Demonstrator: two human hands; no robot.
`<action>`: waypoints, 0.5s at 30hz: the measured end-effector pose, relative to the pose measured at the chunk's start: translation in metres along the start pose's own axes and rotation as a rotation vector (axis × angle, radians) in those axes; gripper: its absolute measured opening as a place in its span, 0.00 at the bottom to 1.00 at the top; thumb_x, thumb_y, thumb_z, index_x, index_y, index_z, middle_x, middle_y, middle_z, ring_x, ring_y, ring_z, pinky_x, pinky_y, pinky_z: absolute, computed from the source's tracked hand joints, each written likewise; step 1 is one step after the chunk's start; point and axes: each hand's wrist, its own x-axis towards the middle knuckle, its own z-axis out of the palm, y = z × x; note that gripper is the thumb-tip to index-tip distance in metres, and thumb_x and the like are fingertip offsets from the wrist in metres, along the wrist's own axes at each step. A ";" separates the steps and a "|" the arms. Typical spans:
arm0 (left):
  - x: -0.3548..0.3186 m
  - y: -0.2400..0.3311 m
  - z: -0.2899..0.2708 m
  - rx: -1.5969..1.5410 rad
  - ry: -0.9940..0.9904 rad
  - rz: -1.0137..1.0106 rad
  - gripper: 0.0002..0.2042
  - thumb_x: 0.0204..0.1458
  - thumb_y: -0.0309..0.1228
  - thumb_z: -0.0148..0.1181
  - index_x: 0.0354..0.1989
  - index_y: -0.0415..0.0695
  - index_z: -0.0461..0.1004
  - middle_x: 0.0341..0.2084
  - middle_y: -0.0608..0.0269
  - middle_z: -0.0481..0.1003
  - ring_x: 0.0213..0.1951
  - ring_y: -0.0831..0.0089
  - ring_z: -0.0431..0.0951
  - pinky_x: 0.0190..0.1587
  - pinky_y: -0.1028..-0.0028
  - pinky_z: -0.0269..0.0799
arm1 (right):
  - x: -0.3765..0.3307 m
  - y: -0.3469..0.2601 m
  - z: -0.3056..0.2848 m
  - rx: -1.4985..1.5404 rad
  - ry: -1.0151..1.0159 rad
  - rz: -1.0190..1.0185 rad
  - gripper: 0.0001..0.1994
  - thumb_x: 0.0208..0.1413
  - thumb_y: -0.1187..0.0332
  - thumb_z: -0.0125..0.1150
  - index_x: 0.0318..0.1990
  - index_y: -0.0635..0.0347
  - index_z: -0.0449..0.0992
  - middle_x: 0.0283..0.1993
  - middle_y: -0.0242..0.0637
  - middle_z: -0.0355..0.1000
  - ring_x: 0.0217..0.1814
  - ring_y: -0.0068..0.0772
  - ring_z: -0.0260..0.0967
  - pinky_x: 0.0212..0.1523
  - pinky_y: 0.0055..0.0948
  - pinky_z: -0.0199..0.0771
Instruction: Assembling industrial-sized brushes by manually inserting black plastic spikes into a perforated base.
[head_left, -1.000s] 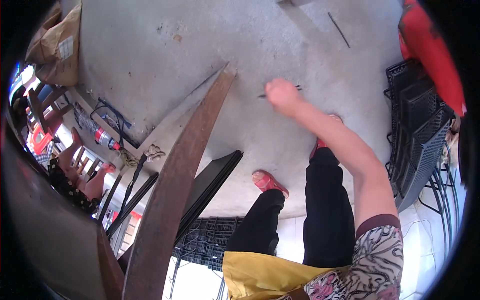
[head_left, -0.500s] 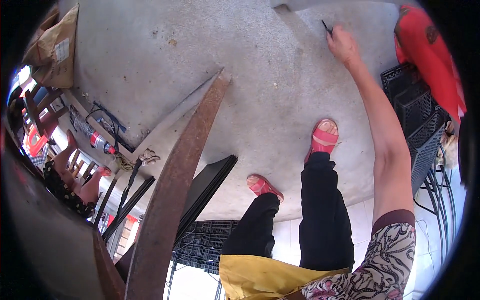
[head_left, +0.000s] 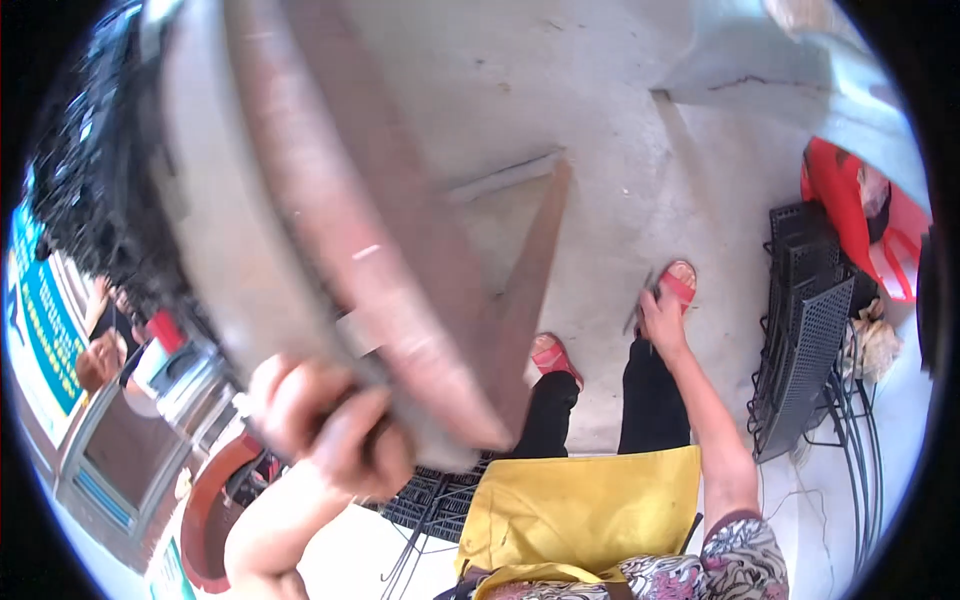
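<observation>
My left hand (head_left: 335, 425) is raised, its fingers curled at the near corner of a brown-edged table (head_left: 240, 230). Blur and the fingers hide what, if anything, it grips. Low over my legs, my right hand (head_left: 660, 318) is closed round a thin, dark, pointed tool (head_left: 632, 312), too smeared for its kind to show. On the table's far left lies a heap of tangled black pieces (head_left: 100, 160). A yellow apron (head_left: 580, 500) covers my lap.
Black mesh crates (head_left: 805, 330) stand at the right, with a red bag (head_left: 845, 195) behind them. A brown leg or beam (head_left: 540, 245) slants down to the concrete floor (head_left: 600, 200). Another person (head_left: 105, 350) is at far left, near a red-brown round rim (head_left: 205, 510).
My view has swung up, bringing the tabletop and my left hand into sight. My right hand has come back from the far floor toward my feet, still holding the thin dark tool.
</observation>
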 end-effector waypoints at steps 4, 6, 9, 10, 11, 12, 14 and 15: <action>0.001 -0.002 -0.008 -0.004 -0.100 -0.058 0.15 0.29 0.27 0.57 0.32 0.48 0.71 0.30 0.63 0.67 0.34 0.63 0.66 0.39 0.65 0.57 | -0.074 -0.060 -0.034 0.589 -0.081 0.443 0.09 0.53 0.68 0.46 0.24 0.54 0.56 0.12 0.24 0.49 0.08 0.15 0.44 0.08 0.18 0.42; -0.010 -0.006 -0.005 -0.048 -0.102 -0.066 0.19 0.32 0.27 0.58 0.39 0.48 0.69 0.36 0.63 0.66 0.42 0.62 0.65 0.46 0.63 0.54 | -0.097 -0.087 -0.061 0.621 0.011 0.495 0.10 0.53 0.67 0.47 0.24 0.53 0.55 0.12 0.24 0.49 0.09 0.16 0.44 0.09 0.18 0.43; -0.010 -0.003 -0.007 -0.048 -0.126 -0.092 0.19 0.34 0.29 0.57 0.41 0.47 0.68 0.39 0.63 0.65 0.44 0.62 0.64 0.47 0.62 0.53 | -0.114 -0.120 -0.102 0.694 0.054 0.381 0.09 0.53 0.66 0.48 0.27 0.54 0.55 0.13 0.25 0.50 0.10 0.17 0.46 0.09 0.18 0.45; -0.010 -0.002 -0.008 -0.031 -0.116 -0.086 0.19 0.35 0.30 0.57 0.41 0.46 0.68 0.41 0.63 0.65 0.45 0.63 0.63 0.47 0.62 0.53 | -0.118 -0.141 -0.114 0.694 0.083 0.318 0.09 0.53 0.66 0.48 0.26 0.54 0.55 0.13 0.25 0.50 0.10 0.17 0.47 0.09 0.18 0.45; -0.010 -0.002 -0.001 -0.034 -0.104 -0.077 0.19 0.34 0.29 0.56 0.41 0.46 0.68 0.39 0.61 0.65 0.44 0.61 0.64 0.47 0.61 0.54 | -0.117 -0.165 -0.122 0.667 0.120 0.279 0.10 0.53 0.66 0.49 0.26 0.53 0.55 0.13 0.24 0.49 0.10 0.17 0.46 0.09 0.18 0.45; -0.014 -0.002 -0.004 -0.020 -0.111 -0.070 0.19 0.34 0.28 0.55 0.41 0.46 0.68 0.37 0.58 0.65 0.44 0.59 0.64 0.47 0.60 0.54 | -0.113 -0.192 -0.119 0.652 0.137 0.253 0.11 0.52 0.65 0.51 0.25 0.52 0.55 0.13 0.24 0.47 0.10 0.17 0.46 0.09 0.19 0.45; -0.018 -0.005 -0.006 -0.016 -0.137 -0.092 0.19 0.34 0.27 0.55 0.40 0.47 0.68 0.36 0.58 0.65 0.42 0.59 0.64 0.45 0.60 0.56 | -0.104 -0.252 -0.114 0.730 -0.031 0.205 0.12 0.52 0.65 0.52 0.26 0.51 0.54 0.14 0.24 0.48 0.10 0.16 0.46 0.09 0.19 0.47; -0.012 -0.004 0.000 -0.039 -0.164 -0.099 0.18 0.33 0.27 0.55 0.38 0.48 0.68 0.34 0.57 0.65 0.41 0.59 0.65 0.42 0.59 0.57 | -0.106 -0.297 -0.102 0.676 0.079 0.267 0.11 0.53 0.66 0.52 0.25 0.52 0.56 0.15 0.24 0.51 0.11 0.15 0.48 0.09 0.17 0.49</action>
